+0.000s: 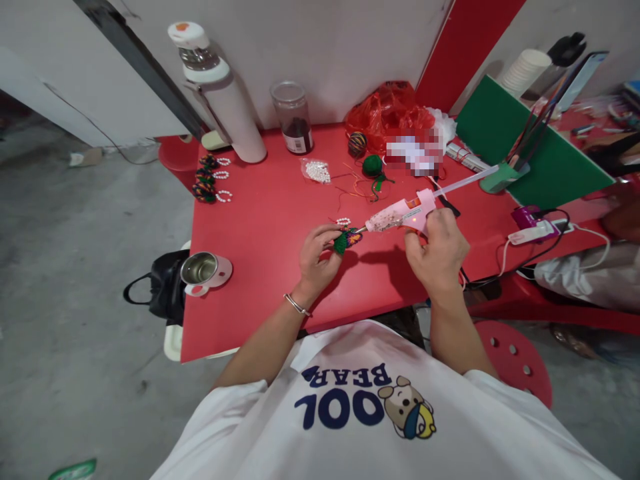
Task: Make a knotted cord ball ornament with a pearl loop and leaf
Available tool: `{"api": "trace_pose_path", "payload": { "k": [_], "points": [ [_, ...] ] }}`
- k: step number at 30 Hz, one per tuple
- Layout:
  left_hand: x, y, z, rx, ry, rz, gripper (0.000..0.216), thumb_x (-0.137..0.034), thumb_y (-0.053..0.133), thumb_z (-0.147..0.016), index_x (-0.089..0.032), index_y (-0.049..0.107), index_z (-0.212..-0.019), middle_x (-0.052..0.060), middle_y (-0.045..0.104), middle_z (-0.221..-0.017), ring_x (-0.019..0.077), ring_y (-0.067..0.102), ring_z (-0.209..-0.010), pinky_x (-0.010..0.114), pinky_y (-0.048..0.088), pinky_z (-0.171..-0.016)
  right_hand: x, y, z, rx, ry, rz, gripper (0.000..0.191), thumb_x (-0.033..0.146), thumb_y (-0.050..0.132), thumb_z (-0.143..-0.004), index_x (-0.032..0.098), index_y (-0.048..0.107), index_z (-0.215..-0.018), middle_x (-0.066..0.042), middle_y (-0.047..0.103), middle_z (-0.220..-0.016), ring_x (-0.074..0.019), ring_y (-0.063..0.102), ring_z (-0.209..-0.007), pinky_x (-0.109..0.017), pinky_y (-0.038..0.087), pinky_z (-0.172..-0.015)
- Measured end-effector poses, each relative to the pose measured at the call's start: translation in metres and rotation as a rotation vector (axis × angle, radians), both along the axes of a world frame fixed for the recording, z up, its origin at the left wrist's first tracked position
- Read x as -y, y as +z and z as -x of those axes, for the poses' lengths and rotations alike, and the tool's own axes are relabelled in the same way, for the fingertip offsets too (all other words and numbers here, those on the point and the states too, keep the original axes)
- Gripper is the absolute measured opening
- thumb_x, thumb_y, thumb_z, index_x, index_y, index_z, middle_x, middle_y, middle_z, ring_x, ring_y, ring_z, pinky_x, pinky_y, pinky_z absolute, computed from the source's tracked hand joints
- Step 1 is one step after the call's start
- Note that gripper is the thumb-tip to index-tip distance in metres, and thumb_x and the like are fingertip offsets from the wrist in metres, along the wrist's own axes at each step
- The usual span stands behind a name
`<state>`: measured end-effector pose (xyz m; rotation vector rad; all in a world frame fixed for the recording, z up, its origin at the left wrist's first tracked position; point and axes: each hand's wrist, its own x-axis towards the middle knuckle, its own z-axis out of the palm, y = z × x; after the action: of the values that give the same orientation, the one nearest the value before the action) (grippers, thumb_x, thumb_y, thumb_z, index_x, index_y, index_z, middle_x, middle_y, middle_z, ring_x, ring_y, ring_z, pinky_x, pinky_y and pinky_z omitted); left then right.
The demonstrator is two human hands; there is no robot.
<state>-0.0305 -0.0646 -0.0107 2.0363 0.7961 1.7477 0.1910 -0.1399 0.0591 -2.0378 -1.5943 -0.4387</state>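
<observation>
Between the fingers of my left hand (319, 259) is a small green and multicoloured crocheted piece (345, 240), with a loop of white beads (343, 221) at its far side. My right hand (439, 250) is wrapped round the handle of a pink glue gun (403, 213). A long translucent glue stick (467, 181) sticks out of its back. The metal nozzle points left and meets the crocheted piece; whether it touches or just hovers I cannot tell. Beyond the gun lie a green yarn ball (372, 166) and a bag of white beads (316, 171).
Several finished crocheted pieces with bead loops (205, 180) lie at the table's left. A mug (206, 272) stands near the left edge. At the back are a tall flask (225, 100), a jar (293, 119) and a red plastic bag (387, 113). A power strip (537, 231) with cables is at right.
</observation>
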Motion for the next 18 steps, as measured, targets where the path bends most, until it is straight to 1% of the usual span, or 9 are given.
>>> {"api": "trace_pose_path", "payload": {
  "k": [9,13,18],
  "points": [
    [0.0002,-0.0042,0.0001,-0.054,0.026,-0.022,0.010,-0.028,0.066,-0.103,-0.022,0.070,-0.110,0.009,0.079,-0.109,0.0180,0.077,-0.100,0.029,0.064,-0.075,-0.0014,0.0015,0.0046,-0.011,-0.004,-0.006,0.024,0.030,0.054,-0.091,0.020,0.064,-0.110,-0.012,0.063,-0.101,-0.0281,0.061,-0.091,-0.036,0.046,-0.070],
    [0.0009,-0.0035,0.0008,-0.029,-0.005,-0.007,0.010,-0.027,0.067,-0.103,-0.022,0.070,-0.111,0.010,0.078,-0.110,0.0182,0.076,-0.101,0.029,0.064,-0.076,-0.0036,0.0002,0.0060,-0.020,0.000,0.020,0.026,0.029,0.054,-0.091,0.019,0.064,-0.112,-0.013,0.064,-0.103,-0.0296,0.061,-0.095,-0.036,0.046,-0.072],
    [0.0008,-0.0019,0.0002,-0.031,0.007,-0.028,0.010,-0.025,0.067,-0.103,-0.022,0.069,-0.112,0.009,0.078,-0.111,0.0170,0.076,-0.101,0.028,0.063,-0.075,-0.0064,-0.0053,0.0050,-0.012,0.004,0.017,0.026,0.032,0.055,-0.091,0.019,0.063,-0.112,-0.014,0.066,-0.105,-0.0302,0.064,-0.097,-0.036,0.047,-0.073]
  ]
}}
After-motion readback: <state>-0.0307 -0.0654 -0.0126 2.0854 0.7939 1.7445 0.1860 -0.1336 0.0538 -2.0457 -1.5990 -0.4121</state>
